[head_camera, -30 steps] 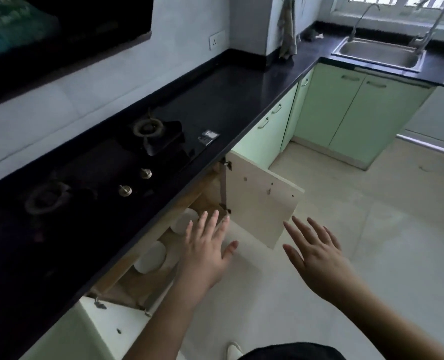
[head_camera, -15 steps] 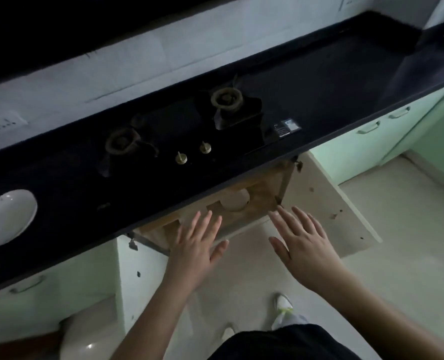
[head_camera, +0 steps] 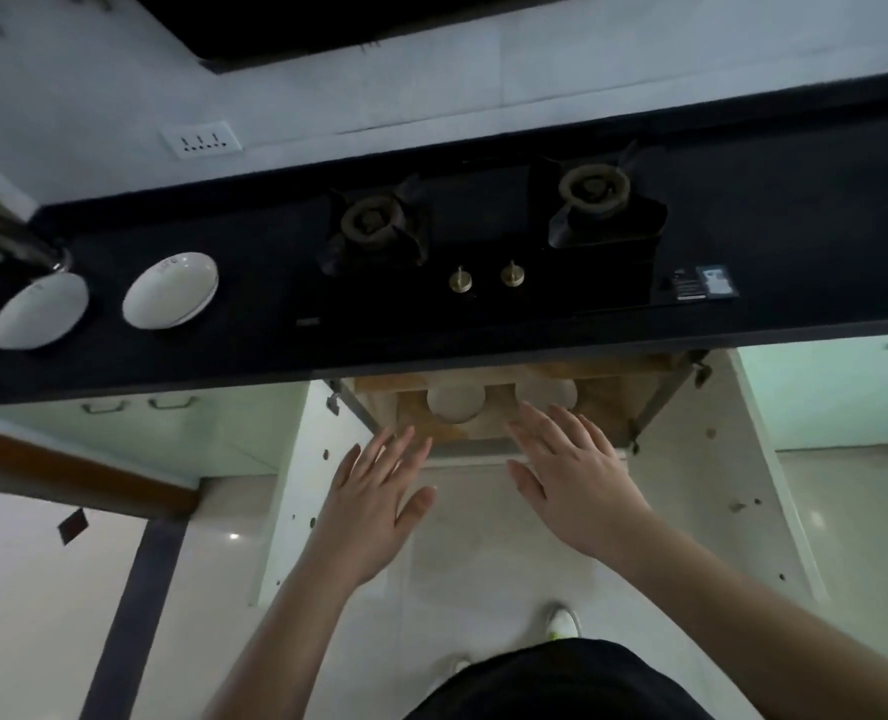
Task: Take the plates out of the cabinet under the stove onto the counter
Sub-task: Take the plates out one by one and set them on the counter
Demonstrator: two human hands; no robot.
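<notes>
Two white plates stand on the black counter (head_camera: 254, 350) left of the stove: one plate (head_camera: 170, 290) nearer the burners, another plate (head_camera: 40, 318) at the far left. Under the stove (head_camera: 488, 236) the cabinet is open, both doors swung out. Inside, on a wooden shelf (head_camera: 415, 415), lie a white plate (head_camera: 454, 402) and a second white plate (head_camera: 548, 391), partly hidden by the counter edge. My left hand (head_camera: 374, 506) and my right hand (head_camera: 577, 480) hover in front of the opening, fingers straight and spread, holding nothing.
The left cabinet door (head_camera: 301, 485) and the right cabinet door (head_camera: 733, 470) stick out to either side of my arms. A metal pipe or pot (head_camera: 5, 226) stands at the counter's far left. Pale tiled floor (head_camera: 41, 589) lies below, with my shoes visible.
The view has swung left to face the stove straight on, bringing the two counter plates into sight. Both hands stayed open and moved closer to the cabinet opening.
</notes>
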